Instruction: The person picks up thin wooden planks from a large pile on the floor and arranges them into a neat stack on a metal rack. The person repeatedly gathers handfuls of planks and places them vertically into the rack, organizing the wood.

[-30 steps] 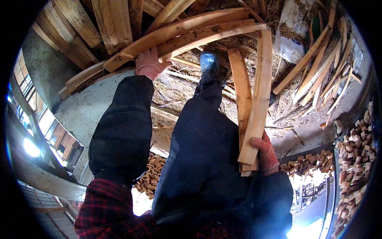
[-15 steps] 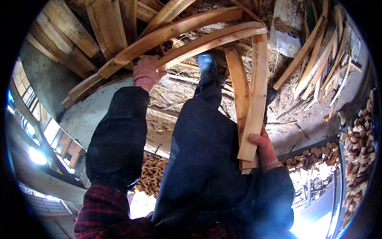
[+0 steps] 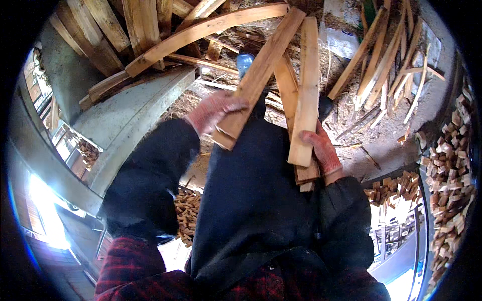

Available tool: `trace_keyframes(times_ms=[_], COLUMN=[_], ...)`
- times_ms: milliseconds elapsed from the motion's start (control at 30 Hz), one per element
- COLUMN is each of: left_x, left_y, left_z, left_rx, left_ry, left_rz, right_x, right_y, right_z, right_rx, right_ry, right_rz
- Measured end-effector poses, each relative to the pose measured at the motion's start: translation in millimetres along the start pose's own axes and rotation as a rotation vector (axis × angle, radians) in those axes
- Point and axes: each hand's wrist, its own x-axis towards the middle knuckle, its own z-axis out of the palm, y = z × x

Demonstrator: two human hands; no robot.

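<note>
My left hand (image 3: 217,111), in a pinkish work glove, is closed round the near end of a flat wooden plank (image 3: 268,62). That plank slants up and to the right, its far end close to the top of the right hand's planks. With my right hand (image 3: 321,149), gloved too, I grip a small bundle of planks: a pale front plank (image 3: 305,100) and a browner plank (image 3: 286,83) behind it, their far ends spread apart. More plank ends (image 3: 307,173) stick out below the front one. The bundle stands above my right leg.
A long curved-looking board (image 3: 211,26) lies across the far left, by larger leaning boards (image 3: 143,30) and a grey metal surface (image 3: 135,103). Thin offcut strips (image 3: 384,65) lie at far right. Cut blocks are stacked (image 3: 447,175) at the right edge. Wood debris covers the ground.
My left hand has come nearer and to the right, and its plank has swung from almost level to a steep slant. The right hand and its planks have shifted slightly up and left in view.
</note>
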Motion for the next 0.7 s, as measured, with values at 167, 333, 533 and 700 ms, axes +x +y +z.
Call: trace_keyframes(times_ms=[167,333,533,700], left_x=[-51.0,-87.9,-44.3,-81.1], left_y=[-62.8,-84.4,-128.0,-153.4], left_z=[112.8,192.1,172.4,174.5], left_rx=[-0.743,-0.963,-1.046,-1.045], left_ry=[-0.008,0.026,-0.166,-0.128], left_rz=[-0.146,-0.024,-0.258,-0.25], right_x=[-30.2,-46.7,-31.2,-65.9], right_y=[-27.3,7.6,53.1,79.1], right_z=[-2.8,-15.8,-10.6,-2.2], right_rx=[0.192,0.153,-0.235,-0.409], right_ry=[-0.159,-0.08,0.17,0.203], right_rz=[-0.047,-0.042,-0.046,0.032])
